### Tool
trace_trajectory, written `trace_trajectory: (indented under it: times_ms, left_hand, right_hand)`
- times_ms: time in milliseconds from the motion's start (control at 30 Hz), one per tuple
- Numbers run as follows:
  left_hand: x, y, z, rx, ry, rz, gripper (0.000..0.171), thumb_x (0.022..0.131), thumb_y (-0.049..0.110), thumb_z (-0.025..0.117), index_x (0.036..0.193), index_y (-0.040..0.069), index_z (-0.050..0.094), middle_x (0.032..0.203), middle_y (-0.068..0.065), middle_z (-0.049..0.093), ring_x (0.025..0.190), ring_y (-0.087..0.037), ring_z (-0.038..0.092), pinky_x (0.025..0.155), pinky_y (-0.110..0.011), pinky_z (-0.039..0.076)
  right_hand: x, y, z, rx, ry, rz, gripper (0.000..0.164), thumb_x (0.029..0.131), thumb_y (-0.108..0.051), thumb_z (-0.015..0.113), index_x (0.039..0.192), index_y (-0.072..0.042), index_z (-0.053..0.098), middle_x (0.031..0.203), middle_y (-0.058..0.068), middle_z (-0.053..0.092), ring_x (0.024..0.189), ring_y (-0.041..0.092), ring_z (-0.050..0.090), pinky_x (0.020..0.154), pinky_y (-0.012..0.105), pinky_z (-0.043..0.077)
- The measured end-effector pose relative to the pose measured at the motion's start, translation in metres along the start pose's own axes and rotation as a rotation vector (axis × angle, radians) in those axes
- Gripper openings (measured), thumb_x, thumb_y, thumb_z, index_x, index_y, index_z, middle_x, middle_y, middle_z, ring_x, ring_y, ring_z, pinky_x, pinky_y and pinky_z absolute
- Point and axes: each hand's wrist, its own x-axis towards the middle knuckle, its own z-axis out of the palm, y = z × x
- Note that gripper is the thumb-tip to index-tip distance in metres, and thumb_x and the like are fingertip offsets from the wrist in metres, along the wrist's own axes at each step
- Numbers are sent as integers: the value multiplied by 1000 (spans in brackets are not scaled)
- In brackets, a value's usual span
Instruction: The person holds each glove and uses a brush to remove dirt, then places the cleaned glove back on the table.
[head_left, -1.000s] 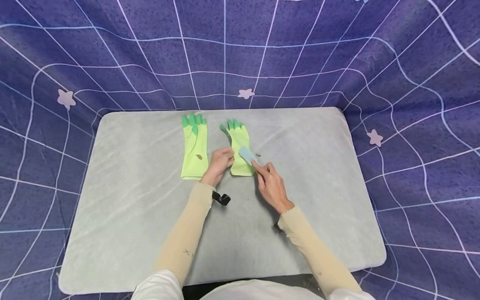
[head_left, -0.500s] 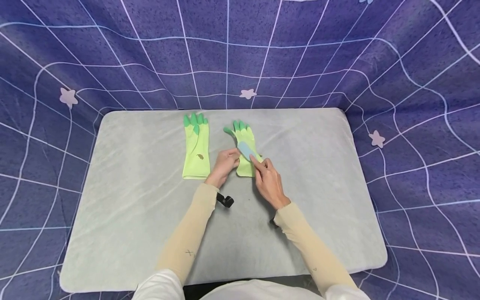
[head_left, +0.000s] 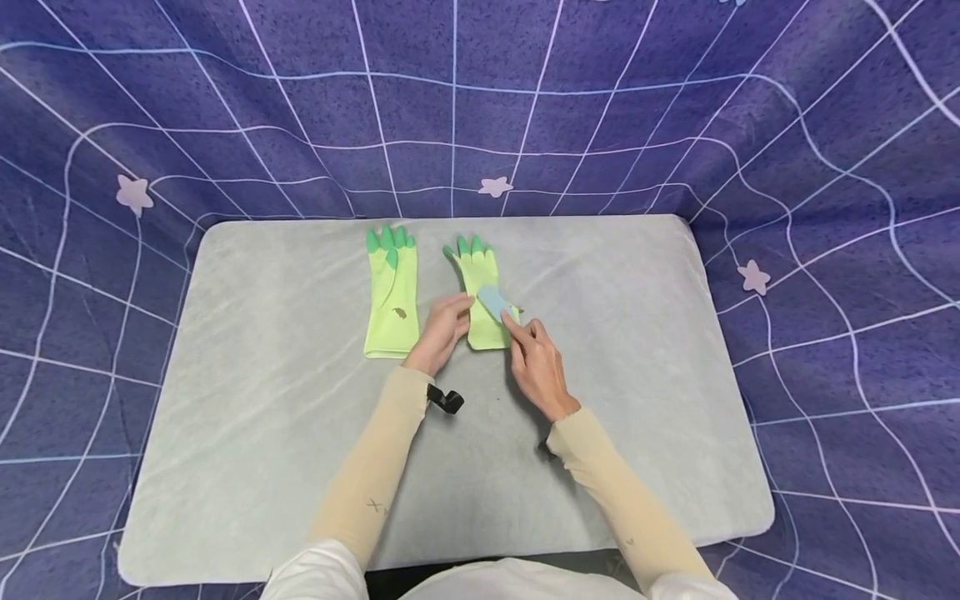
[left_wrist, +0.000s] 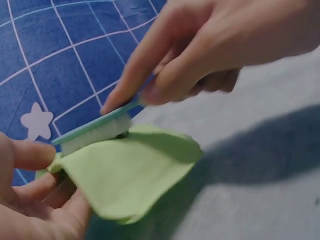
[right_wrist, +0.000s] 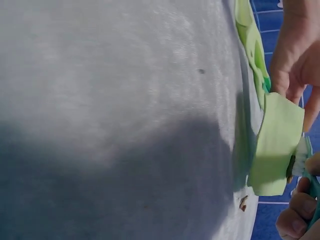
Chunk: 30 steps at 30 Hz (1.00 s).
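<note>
A lime-green rubber glove (head_left: 487,335) with dark green fingertips is raised at its cuff part in the left wrist view. My left hand (head_left: 442,329) pinches its left edge between thumb and fingers. My right hand (head_left: 542,371) grips a light blue scrub brush (left_wrist: 90,129), index finger stretched along its back. The white bristles (left_wrist: 97,137) press on the glove's upper surface. A brown smudge (right_wrist: 290,169) shows between bristles and glove in the right wrist view.
A second lime-green glove (head_left: 390,292) with a brown stain (head_left: 400,313) lies flat at left. A brown crumb (right_wrist: 243,203) sits on the grey table cover (head_left: 637,333). Blue grid-patterned cloth (head_left: 600,108) rises behind the table.
The held glove has shifted slightly right and then back left, along with my left hand. The brush stays on the glove with small moves. The other glove lies as before.
</note>
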Motion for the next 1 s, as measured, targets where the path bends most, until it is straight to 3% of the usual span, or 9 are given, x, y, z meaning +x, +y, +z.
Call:
trace_trajectory:
  times_ms: [67,167,300,500,667,1000]
  left_hand:
    - [0,-1,2,-96,-59,-21,59,113,14,53,166,-1,32,168,-18,40,154,-31,42,127,-36,38]
    - [0,-3,2,-157,-111,-44,60,114,13,50,169,5,27,172,-15,35,157,-31,36,130,-40,33]
    - [-1,-2,0,-132,-119,-54,64,115,12,47,172,10,19,172,-17,33,156,-36,37,128,-44,36]
    - [2,4,-2,-40,-78,-40,64,115,11,48,170,1,18,170,-23,34,154,-36,42,125,-41,42]
    - [2,9,-4,-76,-60,-42,63,114,11,48,168,-4,18,169,-24,35,155,-34,41,124,-39,42]
    - [4,2,-3,-177,-158,-67,53,114,6,43,162,-11,29,163,-27,43,152,-37,44,121,-40,47]
  right_hand:
    - [3,-2,2,1,-3,15,41,114,-11,51,153,-17,61,90,7,49,65,14,37,54,33,42]
    - [6,-3,3,0,-1,34,41,113,-10,53,152,-17,62,90,7,48,64,15,38,53,33,43]
    - [5,-4,3,-13,-26,50,41,113,-11,53,153,-18,61,90,6,48,64,14,39,54,34,46]
    - [-3,0,0,-23,-34,45,42,114,-12,52,154,-20,60,91,6,48,65,13,39,53,34,47]
    - [-10,3,-5,-40,3,19,42,112,-10,55,152,-19,63,89,4,47,63,12,38,51,32,44]
    - [6,-3,1,-61,-29,6,42,113,-10,53,153,-17,61,91,7,48,64,14,40,51,34,47]
